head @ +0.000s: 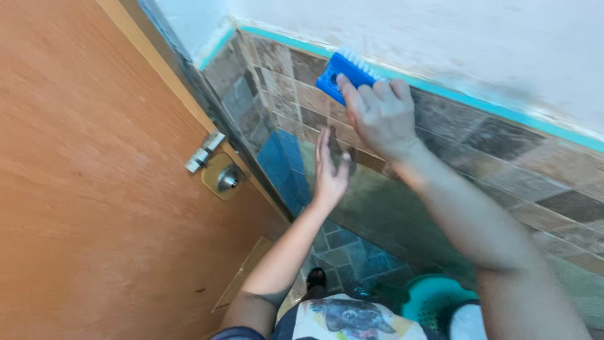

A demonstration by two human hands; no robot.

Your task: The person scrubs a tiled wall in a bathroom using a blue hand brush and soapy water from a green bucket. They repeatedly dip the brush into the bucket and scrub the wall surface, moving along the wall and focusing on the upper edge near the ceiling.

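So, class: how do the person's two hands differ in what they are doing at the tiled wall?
The right hand grips a blue scrubbing brush; the left hand holds nothing. The right hand is closed and sits high at the turquoise strip; the left hand is open and lower. Both are bare and at the tiled wall.

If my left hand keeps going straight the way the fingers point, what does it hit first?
Probably the right hand holding the blue brush: the left hand points up the stone-tiled wall toward it, though depth is unclear.
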